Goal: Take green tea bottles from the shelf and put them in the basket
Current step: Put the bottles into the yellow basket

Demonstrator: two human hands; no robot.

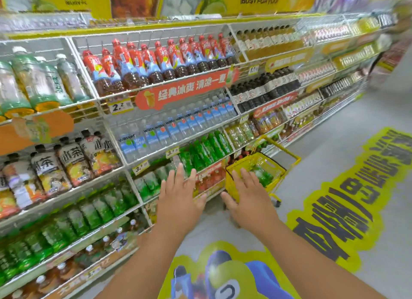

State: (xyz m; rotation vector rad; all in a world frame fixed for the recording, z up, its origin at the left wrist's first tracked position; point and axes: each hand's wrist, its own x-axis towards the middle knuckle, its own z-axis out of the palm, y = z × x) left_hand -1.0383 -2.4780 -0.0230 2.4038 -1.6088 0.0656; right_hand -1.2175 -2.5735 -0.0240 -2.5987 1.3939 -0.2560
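Green tea bottles (93, 209) lie in rows on a low white wire shelf at the left, and more green bottles (205, 151) fill the shelf compartment straight ahead. A yellow basket (249, 165) stands on the floor by the shelf foot, with green bottles (264, 176) inside it. My left hand (178, 200) is stretched forward, fingers straight, in front of the low shelf and holding nothing. My right hand (249, 198) is held out beside it, fingers spread, just in front of the basket's near wall, also holding nothing.
Red-capped dark tea bottles (156, 62) and water bottles (178, 125) fill upper shelves. The shelving runs off to the far right. The grey aisle floor carries yellow stickers (347, 200). The basket has a yellow handle (283, 149) and small wheels.
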